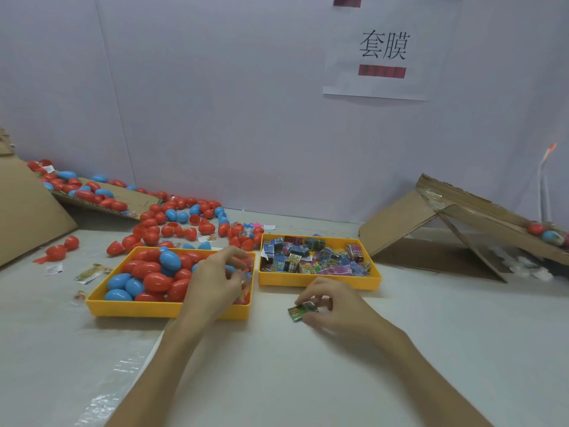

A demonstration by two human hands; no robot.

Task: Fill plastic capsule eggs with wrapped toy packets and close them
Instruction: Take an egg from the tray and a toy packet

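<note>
Right now I have the right hand (335, 303) low over the white table (400, 380), just in front of the yellow plastic tray of wrapped toy packets (317, 282). Its thumb and fingertips pinch one small green foil-wrapped packet (301, 312), which touches or nearly touches the tabletop. The left hand (215, 272) hovers over the right end of the yellow plastic tray of red and blue capsule eggs (129, 311). Its fingers are curled, but their tips are blurred, so I cannot tell whether they have an egg.

I judge the packet to be light, flat and crinkly. A pinch across its short edges should hold it, though the wrapper may slide. The eggs (154, 280) look like thin, smooth, hard shells that roll easily. I would cup one around its widest part and press the halves together at the seam, not squeeze the ends.
</note>
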